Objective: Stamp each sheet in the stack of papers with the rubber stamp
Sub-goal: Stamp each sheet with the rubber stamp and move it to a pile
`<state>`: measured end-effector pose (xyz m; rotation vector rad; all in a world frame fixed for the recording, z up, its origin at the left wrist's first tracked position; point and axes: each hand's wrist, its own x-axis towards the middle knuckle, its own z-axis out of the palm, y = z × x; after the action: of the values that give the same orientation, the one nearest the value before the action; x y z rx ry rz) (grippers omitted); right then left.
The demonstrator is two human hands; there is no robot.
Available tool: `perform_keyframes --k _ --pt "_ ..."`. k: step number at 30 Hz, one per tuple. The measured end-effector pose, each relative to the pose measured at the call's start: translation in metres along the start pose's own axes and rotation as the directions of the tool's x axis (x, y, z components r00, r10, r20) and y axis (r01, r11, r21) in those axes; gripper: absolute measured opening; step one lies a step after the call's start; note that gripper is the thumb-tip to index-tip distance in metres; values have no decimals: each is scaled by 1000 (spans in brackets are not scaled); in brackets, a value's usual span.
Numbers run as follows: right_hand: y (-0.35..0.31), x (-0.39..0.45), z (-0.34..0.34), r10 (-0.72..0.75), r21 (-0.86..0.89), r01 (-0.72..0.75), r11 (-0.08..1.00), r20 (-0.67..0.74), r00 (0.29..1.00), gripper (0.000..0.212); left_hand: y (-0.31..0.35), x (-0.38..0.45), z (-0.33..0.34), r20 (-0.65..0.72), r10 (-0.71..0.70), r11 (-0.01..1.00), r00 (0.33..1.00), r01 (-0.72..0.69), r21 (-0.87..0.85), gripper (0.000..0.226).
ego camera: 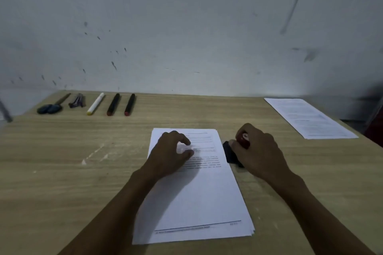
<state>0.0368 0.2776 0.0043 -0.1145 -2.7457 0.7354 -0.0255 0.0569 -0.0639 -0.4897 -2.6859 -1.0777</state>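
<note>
In the lower middle of the frame we see the stack of white printed paper sheets [194, 192] lying on the pale wood-grain table [62, 172], its edges fanned slightly at the lower right corner. Our left hand [170, 153] rests on the upper part of the top sheet, fingers loosely curled and spread, pinning it flat without gripping anything. Just right of the stack, our right hand [257, 151] is closed around the red-handled rubber stamp [243, 139], pressing it down on a dark block [232, 155] that we take for an ink pad (it is mostly covered).

We judge the task to be early or in mid-course: a separate white printed sheet [308, 118] lies at the right edge of the frame, perhaps already stamped and set aside, but we can make out no mark on it. The top sheet of the stack shows no stamp that we can see, and several sheets remain below.

The stamp's face is hidden, the printed text is blurred, and the number of sheets cannot be told. The row of pens and tools [93, 103] at upper left plays no part.
</note>
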Motion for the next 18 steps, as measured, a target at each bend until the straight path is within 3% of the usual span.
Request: perform_keyframes --k 4,18 --pt "-13 -19 12 -69 -36 72 997 83 994 17 -4 -14 9 50 67 995 997 -71 74 53" --pt "-10 -37 45 -121 -212 142 967 108 987 15 -12 -21 17 58 118 989 991 -122 83 49"
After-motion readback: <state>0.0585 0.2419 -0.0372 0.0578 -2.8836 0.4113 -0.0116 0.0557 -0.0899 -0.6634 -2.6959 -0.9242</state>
